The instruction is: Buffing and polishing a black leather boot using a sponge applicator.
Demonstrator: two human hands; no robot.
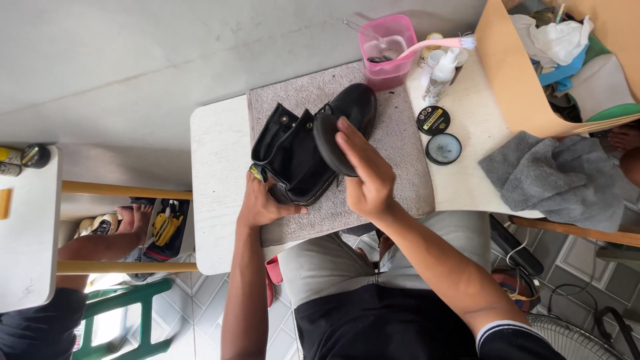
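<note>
A black leather boot [293,150] lies on its side on a grey-brown towel [400,167] spread over a small white table [217,193]. My left hand [261,203] grips the boot's heel end and holds it down. An oval black shoe brush [327,143] rests against the boot's upper, with my right hand [365,175] closed over its back. The boot's rounded toe [357,105] points toward the far edge of the towel.
A pink tub [389,50] with a pink toothbrush [440,45] across it, small bottles [441,70], an open polish tin [443,148] and its lid [433,120], a grey cloth [557,177] and a cardboard box [513,80] crowd the table's right side. Another person's arm [100,245] is at left.
</note>
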